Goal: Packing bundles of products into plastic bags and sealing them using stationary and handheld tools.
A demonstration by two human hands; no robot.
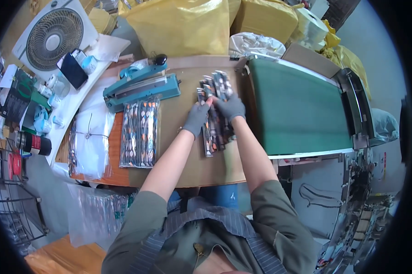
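Cluttered packing bench, wooden worktop (187, 169) w/ yellow sacks (183, 23) behind. L to R: white fan (54, 36) far left, clear empty bags (90, 137) tied w/ string, then a filled clear bag of patterned strips (141, 132) lying flat below the teal heat sealer (139, 86). Sealer arm looks down, can't confirm.

Centre: loose bundle of patterned flat packs (215, 114), fanned and uneven, resting on worktop just left of the green conveyor belt (297, 109). Both hands gloved grey. Left hand (196, 118) closed round the bundle's left edge, fingers curled on it. Right hand (230, 108) clamped over the top-right, holding same bundle.

Judgement: the stack is skewed, top ends splayed. Best to square edges btwn both palms, tap the lower end on worktop, keep grip snug but not crushing. Loose grip = packs slide out sideways, prob toward the belt.
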